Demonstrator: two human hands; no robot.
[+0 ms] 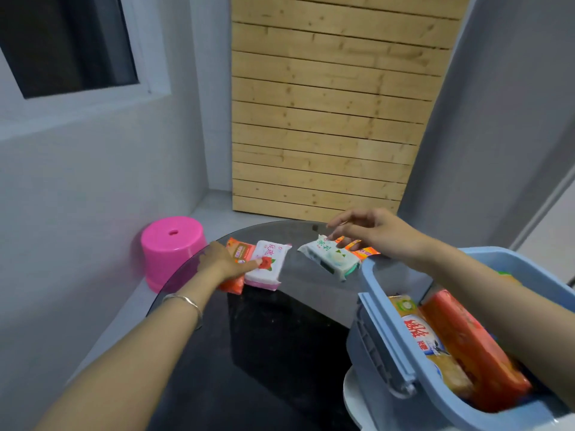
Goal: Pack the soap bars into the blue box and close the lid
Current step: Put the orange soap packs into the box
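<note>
The open light-blue plastic storage box (pixel 382 309) at the right edge of the table is the biggest worry: it sits tilted, and part of it looks to overhang the edge, so a nudge from the right forearm crossing above it could shift or tip it. It already holds several wrapped bars — a long orange one (pixel 473 346) and a yellow-and-white one (pixel 432 346) among them — and the lid's whereabouts cannot be made out with certainty.

On the round dark glass tabletop (pixel 273 343) the wrappers are slick plastic on slick glass, so a bar pressed sideways rather than lifted would likely skate toward the rim. The left hand (pixel 222 262) lies flat over an orange-wrapped soap bar (pixel 236 248), its fingertips on the pink-and-white wrapped soap bar (pixel 267 262) beside it; it presses rather than clasps. Taking both at once risks dropping one. The right hand (pixel 373 233) hovers with fingers loosely spread over the white-and-green wrapped soap bar (pixel 329 256), holding nothing; a small orange packet (pixel 364 250) sits half hidden under it and could be knocked off.

Around this: grey walls, a pale wooden slatted panel (pixel 336 113), a dark window (pixel 68 42), and a bright pink plastic stool (pixel 171 247) on the floor beside the table.
</note>
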